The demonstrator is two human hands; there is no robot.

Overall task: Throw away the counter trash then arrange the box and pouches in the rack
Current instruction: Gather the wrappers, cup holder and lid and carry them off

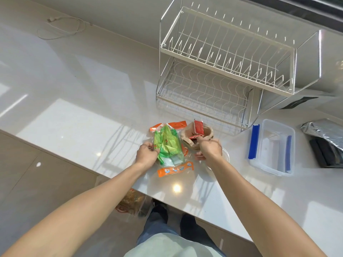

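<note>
Currently the trash stage is in progress. The left hand [146,153] pinches the green plastic wrapper [166,145]; the right hand [208,150] pinches the crumpled brown paper bowl [194,137] holding red sachets. The wire rack [222,71], far right, holds nothing. The clear box [272,147] and foil pouches [326,138] wait at right. Wrapper print is unreadable.

Glossy white desk [78,115] fills most of view, streaked with bright window-like reflections and one small lamp glare near front edge. Pale wall [115,13] runs along desk's far side. White cable [61,27] lies looped by wall at far left. Beige tiled floor [37,175] below desk's front edge. Dark strip [315,6] crosses upper right corner.
</note>
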